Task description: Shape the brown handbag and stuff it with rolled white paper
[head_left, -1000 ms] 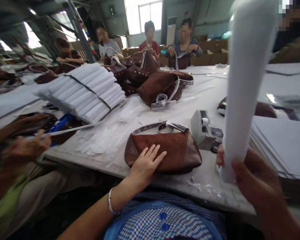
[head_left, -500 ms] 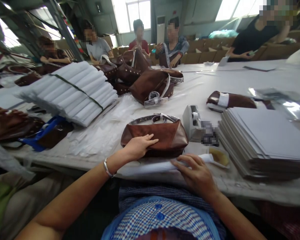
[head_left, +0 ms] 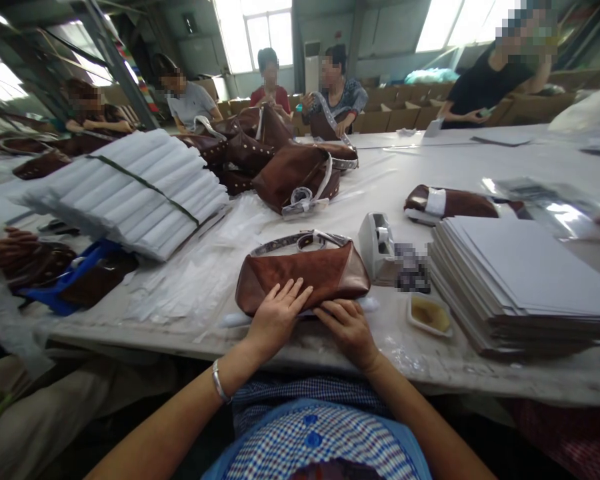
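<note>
A brown leather bag [head_left: 310, 273] with a studded strap lies flat on the table in front of me. My left hand [head_left: 276, 315] rests palm down on its near edge, fingers spread. Beside it, my right hand [head_left: 349, 328] presses down at the bag's near edge, fingers curled toward the white paper sheet [head_left: 240, 319] that pokes out from under the bag. Most of that sheet is hidden beneath the bag and my hands.
A stack of white sheets [head_left: 525, 280] lies at the right, with a tape dispenser [head_left: 375, 243] and a small dish [head_left: 429, 313] near it. A bundle of white rolls [head_left: 130, 190] and more brown bags [head_left: 290, 170] sit farther back. Several people work around the table.
My right hand brought the white sheet down from upright to the table and slid it under the bag. The left hand moved from the bag's middle to its near edge.
</note>
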